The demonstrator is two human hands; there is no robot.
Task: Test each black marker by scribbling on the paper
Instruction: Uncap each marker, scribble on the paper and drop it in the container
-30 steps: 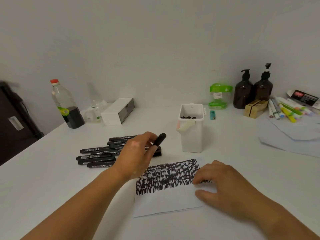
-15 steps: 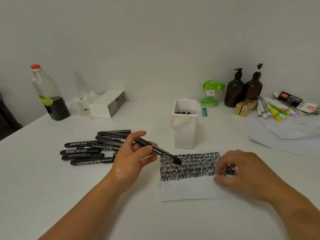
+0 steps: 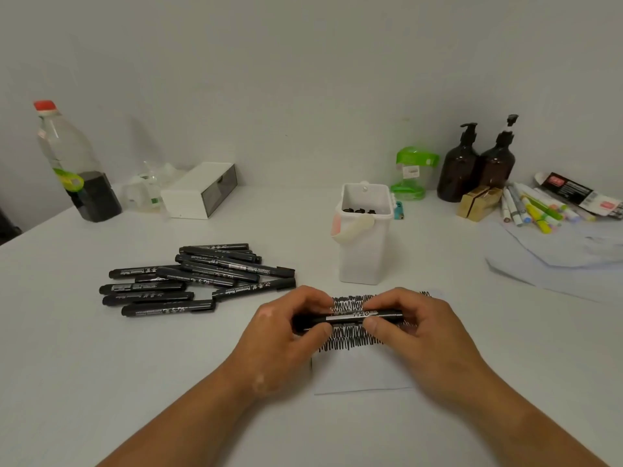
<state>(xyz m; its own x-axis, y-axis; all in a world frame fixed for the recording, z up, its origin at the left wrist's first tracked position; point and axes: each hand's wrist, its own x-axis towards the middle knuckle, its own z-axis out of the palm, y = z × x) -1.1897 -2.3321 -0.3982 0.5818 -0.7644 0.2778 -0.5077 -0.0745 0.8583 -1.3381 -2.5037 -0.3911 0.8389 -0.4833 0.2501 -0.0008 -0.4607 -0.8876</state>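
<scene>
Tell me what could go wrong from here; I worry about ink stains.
Both the left hand and right hand grip the marker, so nothing holds the paper; it may slide at the first stroke.
If it uncaps with a jerk, ink may hit the fingers.
The pile lies close; a tested marker could get mixed back in.
</scene>
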